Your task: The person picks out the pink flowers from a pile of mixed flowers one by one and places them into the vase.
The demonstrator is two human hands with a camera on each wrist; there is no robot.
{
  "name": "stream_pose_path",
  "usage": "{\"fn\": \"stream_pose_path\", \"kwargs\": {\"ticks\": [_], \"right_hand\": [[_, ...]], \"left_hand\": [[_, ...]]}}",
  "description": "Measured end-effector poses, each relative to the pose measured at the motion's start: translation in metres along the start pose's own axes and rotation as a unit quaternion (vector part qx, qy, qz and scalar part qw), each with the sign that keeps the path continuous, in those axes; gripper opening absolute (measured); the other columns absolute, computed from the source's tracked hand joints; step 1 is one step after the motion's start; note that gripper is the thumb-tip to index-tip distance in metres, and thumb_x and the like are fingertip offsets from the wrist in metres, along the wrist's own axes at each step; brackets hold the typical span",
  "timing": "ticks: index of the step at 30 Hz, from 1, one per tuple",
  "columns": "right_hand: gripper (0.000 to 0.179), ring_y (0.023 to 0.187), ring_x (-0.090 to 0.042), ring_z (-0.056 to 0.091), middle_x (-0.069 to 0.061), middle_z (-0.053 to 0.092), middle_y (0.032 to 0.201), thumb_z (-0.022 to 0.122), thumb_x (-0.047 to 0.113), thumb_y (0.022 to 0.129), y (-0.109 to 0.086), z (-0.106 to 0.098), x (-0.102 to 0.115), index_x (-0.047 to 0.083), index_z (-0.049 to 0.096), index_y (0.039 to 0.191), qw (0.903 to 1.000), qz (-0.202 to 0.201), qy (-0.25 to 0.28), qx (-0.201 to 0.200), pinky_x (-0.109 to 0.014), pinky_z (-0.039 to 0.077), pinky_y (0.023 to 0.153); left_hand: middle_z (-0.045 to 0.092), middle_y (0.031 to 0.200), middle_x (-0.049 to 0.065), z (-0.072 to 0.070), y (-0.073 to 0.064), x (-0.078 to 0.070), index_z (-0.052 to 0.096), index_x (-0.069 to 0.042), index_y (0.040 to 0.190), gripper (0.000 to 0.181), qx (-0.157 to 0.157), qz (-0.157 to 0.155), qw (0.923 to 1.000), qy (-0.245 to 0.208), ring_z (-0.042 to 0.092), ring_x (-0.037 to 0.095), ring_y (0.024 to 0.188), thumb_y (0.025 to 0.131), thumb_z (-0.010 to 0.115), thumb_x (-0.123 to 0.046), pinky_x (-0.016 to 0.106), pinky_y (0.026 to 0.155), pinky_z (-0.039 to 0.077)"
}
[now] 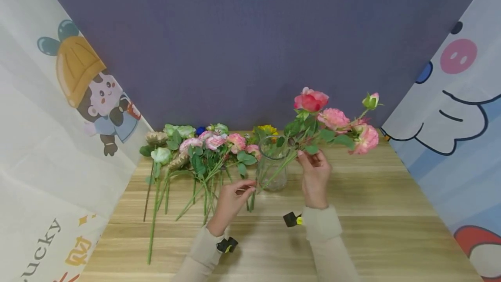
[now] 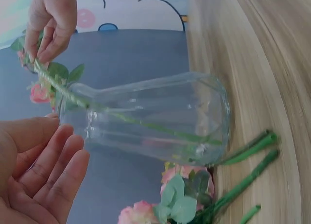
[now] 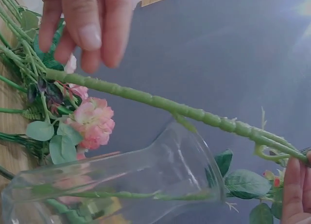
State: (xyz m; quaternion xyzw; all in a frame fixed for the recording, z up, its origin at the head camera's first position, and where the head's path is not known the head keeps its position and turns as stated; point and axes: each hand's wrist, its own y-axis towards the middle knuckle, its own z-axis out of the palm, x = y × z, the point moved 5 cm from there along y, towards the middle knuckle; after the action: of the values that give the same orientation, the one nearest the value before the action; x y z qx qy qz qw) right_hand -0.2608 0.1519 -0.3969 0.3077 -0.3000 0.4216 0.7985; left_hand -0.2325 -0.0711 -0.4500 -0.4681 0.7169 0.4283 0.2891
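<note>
My right hand [image 1: 316,177] pinches a green flower stem [image 3: 160,102] near its leaves, just right of the glass vase [image 2: 146,117]. Pink blooms [image 1: 334,119] and a bud [image 1: 371,101] spread above and to the right of that hand. The held stem slants down to the left, overlapping the vase's mouth in the right wrist view. Another stem [image 3: 116,195] stands inside the vase, which is upright. My left hand [image 1: 231,203] is near the held stem's lower end, left of the vase, its fingers [image 2: 68,170] loosely bent with nothing between them.
Many artificial flowers lie along the left back of the wooden table [image 1: 372,221], among them pink ones [image 1: 215,142], a pale green one [image 1: 160,156] and a yellow one [image 1: 268,129]. A dark blue wall [image 1: 250,47] closes the back. Printed cartoon cloths [image 1: 94,86] hang at both sides.
</note>
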Motion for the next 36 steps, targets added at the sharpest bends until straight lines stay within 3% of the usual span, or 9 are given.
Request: {"fn": "stream_pose_path", "kwargs": {"ticks": [9,14,18,24,30,36], "right_hand": [[0.020,0.071,-0.014,0.059,-0.006,0.062,0.080,0.062,-0.017,0.081,0.013,-0.002,0.009,0.002,0.065,0.084,0.9997,-0.021,0.012,-0.005,-0.024,0.056,0.066],[0.020,0.071,-0.015,0.058,-0.007,0.061,0.081,0.061,-0.018,0.080,0.020,-0.003,0.014,0.002,0.065,0.084,0.9996,-0.021,0.013,-0.013,-0.024,0.055,0.065],[0.019,0.071,-0.015,0.058,-0.007,0.061,0.081,0.063,-0.017,0.080,0.025,-0.004,0.016,0.002,0.065,0.084,0.9994,-0.023,0.004,-0.024,-0.024,0.055,0.065],[0.020,0.070,-0.016,0.058,-0.008,0.062,0.080,0.062,-0.018,0.079,0.031,-0.005,0.019,0.001,0.065,0.084,0.9989,-0.030,0.016,-0.033,-0.025,0.055,0.065],[0.021,0.070,-0.016,0.058,-0.008,0.060,0.079,0.060,-0.020,0.079,0.037,-0.004,0.025,0.000,0.064,0.084,0.9978,-0.041,0.020,-0.048,-0.025,0.055,0.065],[0.017,0.067,-0.016,0.058,-0.010,0.059,0.077,0.063,-0.018,0.078,0.042,-0.003,0.030,-0.001,0.063,0.081,0.9966,-0.057,0.030,-0.051,-0.025,0.055,0.062]], "left_hand": [[0.072,0.096,0.008,-0.021,0.001,0.009,0.071,-0.005,0.103,0.018,-0.035,-0.014,0.9993,0.007,0.067,0.018,0.081,0.086,0.068,-0.009,0.021,0.067,0.055],[0.072,0.094,0.010,-0.032,0.003,0.017,0.071,-0.003,0.102,0.018,-0.055,-0.009,0.9976,0.041,0.068,0.020,0.078,0.084,0.069,-0.004,0.022,0.066,0.056],[0.071,0.095,0.010,-0.041,0.003,0.024,0.068,0.000,0.108,0.024,-0.066,-0.030,0.9957,0.058,0.067,0.021,0.078,0.084,0.069,-0.004,0.025,0.067,0.056],[0.070,0.099,0.014,-0.051,-0.001,0.037,0.064,0.000,0.116,0.031,-0.073,-0.077,0.9938,0.030,0.066,0.024,0.083,0.085,0.068,-0.003,0.028,0.069,0.056],[0.071,0.096,0.012,-0.061,-0.003,0.045,0.067,-0.001,0.111,0.028,-0.092,-0.071,0.9921,0.047,0.067,0.024,0.080,0.084,0.070,-0.004,0.025,0.066,0.056],[0.070,0.095,0.015,-0.070,-0.006,0.056,0.066,0.003,0.109,0.026,-0.102,-0.082,0.9893,0.064,0.067,0.028,0.081,0.083,0.069,0.000,0.032,0.067,0.056]]}}
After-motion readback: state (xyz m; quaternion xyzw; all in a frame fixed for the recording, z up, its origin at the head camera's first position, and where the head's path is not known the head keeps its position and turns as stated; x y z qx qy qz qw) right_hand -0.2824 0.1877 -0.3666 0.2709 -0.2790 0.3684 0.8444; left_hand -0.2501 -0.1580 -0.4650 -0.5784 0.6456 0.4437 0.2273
